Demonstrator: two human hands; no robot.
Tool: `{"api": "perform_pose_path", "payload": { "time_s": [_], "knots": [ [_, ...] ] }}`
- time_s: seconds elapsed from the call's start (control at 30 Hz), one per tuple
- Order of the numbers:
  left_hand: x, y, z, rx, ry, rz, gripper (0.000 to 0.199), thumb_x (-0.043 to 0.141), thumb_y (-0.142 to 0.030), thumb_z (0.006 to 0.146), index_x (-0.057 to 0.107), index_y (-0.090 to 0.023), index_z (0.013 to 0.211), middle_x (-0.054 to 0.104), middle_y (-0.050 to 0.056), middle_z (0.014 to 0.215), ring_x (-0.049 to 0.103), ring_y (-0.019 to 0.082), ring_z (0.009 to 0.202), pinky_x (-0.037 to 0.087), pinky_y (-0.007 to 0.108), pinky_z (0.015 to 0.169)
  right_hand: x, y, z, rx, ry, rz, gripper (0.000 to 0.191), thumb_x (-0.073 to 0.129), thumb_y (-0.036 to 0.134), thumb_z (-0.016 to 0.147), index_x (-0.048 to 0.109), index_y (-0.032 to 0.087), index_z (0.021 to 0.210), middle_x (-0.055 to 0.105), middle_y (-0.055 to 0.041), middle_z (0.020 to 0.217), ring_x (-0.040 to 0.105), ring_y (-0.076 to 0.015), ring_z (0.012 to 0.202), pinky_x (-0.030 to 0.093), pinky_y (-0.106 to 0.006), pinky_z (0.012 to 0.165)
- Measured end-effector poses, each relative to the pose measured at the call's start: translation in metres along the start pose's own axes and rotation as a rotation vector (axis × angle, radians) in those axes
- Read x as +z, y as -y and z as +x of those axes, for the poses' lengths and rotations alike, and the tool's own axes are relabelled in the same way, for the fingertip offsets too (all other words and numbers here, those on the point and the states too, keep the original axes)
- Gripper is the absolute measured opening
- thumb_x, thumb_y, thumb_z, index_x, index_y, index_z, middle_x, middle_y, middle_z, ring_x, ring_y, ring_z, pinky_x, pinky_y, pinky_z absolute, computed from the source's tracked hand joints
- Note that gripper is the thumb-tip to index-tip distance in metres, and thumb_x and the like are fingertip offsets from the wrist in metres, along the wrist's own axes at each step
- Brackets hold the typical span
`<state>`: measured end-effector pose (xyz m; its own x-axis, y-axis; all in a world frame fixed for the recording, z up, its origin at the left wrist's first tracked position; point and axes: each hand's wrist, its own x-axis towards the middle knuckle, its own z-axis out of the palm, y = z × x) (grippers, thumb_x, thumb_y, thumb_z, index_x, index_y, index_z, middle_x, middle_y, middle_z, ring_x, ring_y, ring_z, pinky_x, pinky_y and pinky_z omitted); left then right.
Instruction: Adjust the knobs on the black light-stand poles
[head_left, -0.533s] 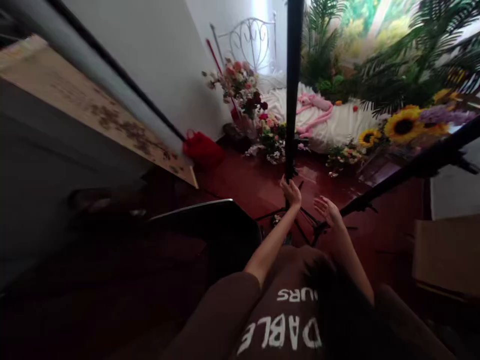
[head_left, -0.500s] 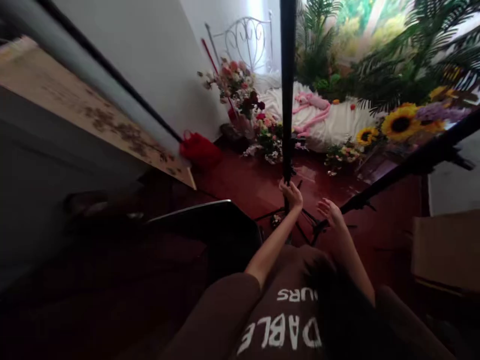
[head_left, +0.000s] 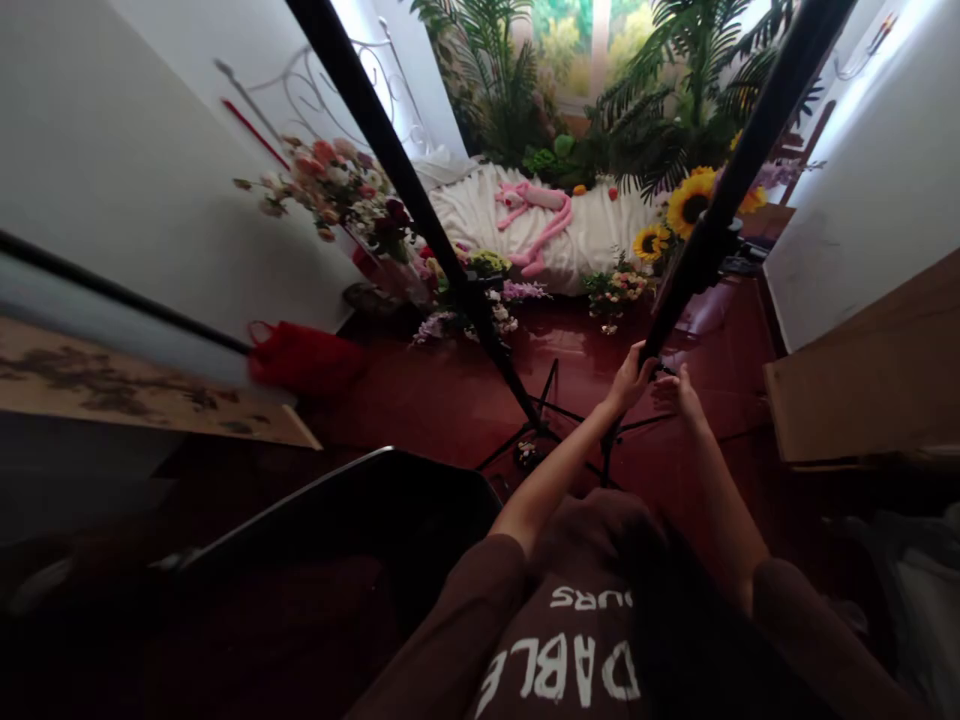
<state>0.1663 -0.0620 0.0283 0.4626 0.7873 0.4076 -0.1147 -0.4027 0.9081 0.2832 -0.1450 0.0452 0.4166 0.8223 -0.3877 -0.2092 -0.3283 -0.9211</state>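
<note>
Two black tripod stands rise in front of me in the head view. My left hand (head_left: 632, 382) is closed around the lower pole of the right stand (head_left: 694, 245), which leans away to the upper right. Just right of that pole is my right hand (head_left: 681, 396), its fingers apart and pointing at the pole near a small dark fitting; whether the fingertips touch it I cannot tell. The other stand (head_left: 420, 200) slants from the upper left to its spread legs, with neither hand on it.
A bed with white cloth (head_left: 615, 230) bears a pink plush toy (head_left: 536, 205). Around it are artificial flowers (head_left: 330, 185), sunflowers (head_left: 688, 205) and palms (head_left: 701, 70). A red bag (head_left: 300, 358) lies left, a cardboard box (head_left: 862, 370) right, a black chair-like object (head_left: 420, 510) close by.
My left hand has let go of the middle stand's pole and taken hold of the right stand's. My right hand has come closer to that pole. The view has turned right.
</note>
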Motion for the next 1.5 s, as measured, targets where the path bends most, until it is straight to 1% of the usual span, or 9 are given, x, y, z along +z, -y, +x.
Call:
{"api": "perform_pose_path", "payload": {
  "time_s": [0.13,0.4,0.57,0.73,1.03,1.2,1.3,1.4,1.5],
  "knots": [
    [0.004,0.004,0.001,0.0,-0.021,0.03,0.044,0.044,-0.049,0.094,0.049,-0.018,0.125,0.065,0.005,0.091,0.06,0.013,0.073,0.048,0.025,0.072,-0.008,0.018,-0.01,-0.067,-0.021,-0.052,0.054,0.053,0.072,0.08,0.061,0.019,0.075,0.066,-0.004,0.064,0.06,-0.0129,0.051,0.051,-0.025,0.049],
    [0.01,0.008,0.001,0.036,-0.093,0.05,0.039,0.046,-0.047,0.094,0.051,-0.019,0.12,0.063,0.002,0.081,0.057,0.012,0.068,0.045,0.023,0.067,-0.018,0.033,-0.012,-0.173,0.13,-0.104,0.046,0.085,0.052,0.054,0.065,0.017,0.077,0.069,-0.0029,0.076,0.062,-0.0117,0.065,0.052,-0.024,0.062],
    [0.011,0.012,0.001,0.047,-0.1,0.061,0.038,0.045,-0.046,0.094,0.051,-0.02,0.12,0.062,0.001,0.081,0.057,0.011,0.068,0.044,0.022,0.065,-0.024,0.029,-0.013,-0.068,0.209,0.034,0.046,0.087,0.048,0.054,0.068,0.02,0.085,0.071,-0.0034,0.088,0.065,-0.0131,0.074,0.056,-0.026,0.068],
    [0.011,0.012,0.001,0.054,-0.096,0.051,0.037,0.045,-0.046,0.094,0.051,-0.02,0.119,0.062,0.001,0.081,0.057,0.011,0.068,0.045,0.022,0.065,-0.025,0.03,-0.006,-0.006,0.142,0.073,0.041,0.081,0.053,0.063,0.069,0.02,0.084,0.073,-0.0055,0.087,0.065,-0.0129,0.072,0.056,-0.027,0.07],
    [0.01,0.008,0.001,0.043,-0.091,0.065,0.037,0.045,-0.046,0.094,0.051,-0.02,0.119,0.063,0.002,0.082,0.058,0.011,0.068,0.045,0.022,0.065,-0.016,0.037,-0.017,-0.556,0.065,-0.251,0.025,0.079,0.034,0.066,0.06,0.022,0.078,0.071,-0.0041,0.1,0.065,-0.0188,0.091,0.053,-0.036,0.086],
    [0.009,0.008,0.0,0.038,-0.08,0.058,0.039,0.045,-0.048,0.094,0.051,-0.02,0.12,0.064,0.003,0.083,0.06,0.012,0.068,0.046,0.023,0.066,-0.004,0.039,-0.027,-0.785,-0.136,-0.516,0.005,0.064,0.023,0.076,0.059,0.023,0.075,0.064,-0.0091,0.121,0.054,-0.025,0.117,0.042,-0.048,0.105],
    [0.009,0.01,0.001,0.045,-0.085,0.056,0.041,0.045,-0.05,0.093,0.052,-0.02,0.12,0.065,0.004,0.085,0.06,0.013,0.072,0.047,0.024,0.068,0.001,0.06,-0.038,-0.826,-0.088,-0.511,0.029,0.069,0.027,0.072,0.058,0.023,0.098,0.057,-0.0117,0.127,0.051,-0.0257,0.123,0.043,-0.045,0.105],
    [0.009,0.011,0.001,0.034,-0.076,0.041,0.041,0.045,-0.049,0.093,0.051,-0.021,0.123,0.065,0.003,0.082,0.059,0.012,0.069,0.047,0.024,0.067,0.013,0.103,-0.05,-0.959,-0.106,-0.406,0.064,0.073,0.038,0.073,0.04,0.026,0.127,0.047,-0.013,0.138,0.054,-0.0214,0.119,0.047,-0.038,0.102],
    [0.01,0.011,0.0,0.027,-0.069,0.029,0.042,0.044,-0.049,0.094,0.05,-0.02,0.124,0.065,0.003,0.082,0.057,0.011,0.066,0.046,0.023,0.065,0.037,0.148,-0.055,-1.069,-0.182,-0.445,0.08,0.067,0.054,0.079,0.023,0.026,0.139,0.034,-0.0152,0.146,0.046,-0.023,0.129,0.043,-0.04,0.107]
  ]
}}
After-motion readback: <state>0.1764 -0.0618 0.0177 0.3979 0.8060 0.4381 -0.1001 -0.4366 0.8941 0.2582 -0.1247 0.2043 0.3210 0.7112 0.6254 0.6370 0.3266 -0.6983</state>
